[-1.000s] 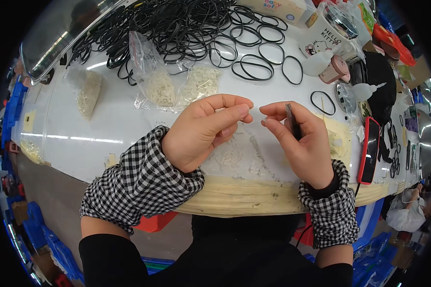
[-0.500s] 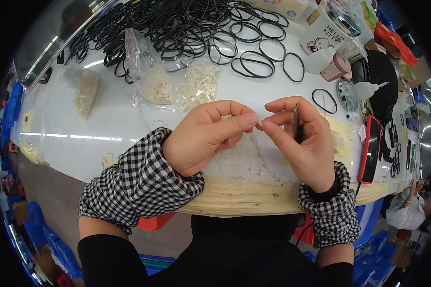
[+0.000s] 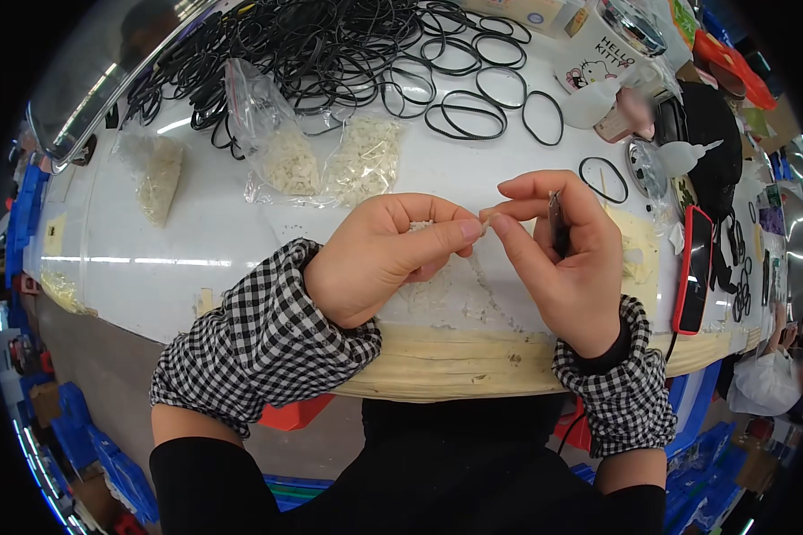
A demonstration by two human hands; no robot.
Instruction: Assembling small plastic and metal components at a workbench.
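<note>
- Head view: I have the left hand [image 3: 375, 259] in from the lower left, wrist bent inward, thumb and forefinger pinched on a small pale piece [image 3: 486, 228].
- That piece sits between the two hands, raised over the white tabletop [image 3: 152, 290].
- My right hand [image 3: 580, 267] faces it, thumb tip right beside the piece, forefinger lifted, a dark tool [image 3: 558, 223] tucked among the bent fingers — I cannot tell whether the thumb presses the piece too.
- Both checked sleeves [image 3: 268, 330] cross the yellowish near edge [image 3: 455, 366].
- Widest room for me: leftward, the tabletop between the left sleeve and the far-left bag [image 3: 159, 187].
- Ahead is tighter — two bags of pale bits [image 3: 363, 165] just beyond the left hand, the black bands [image 3: 312, 53] behind them.
- Rightward, a red-edged phone [image 3: 694, 276] bounds my right hand's side.
</note>
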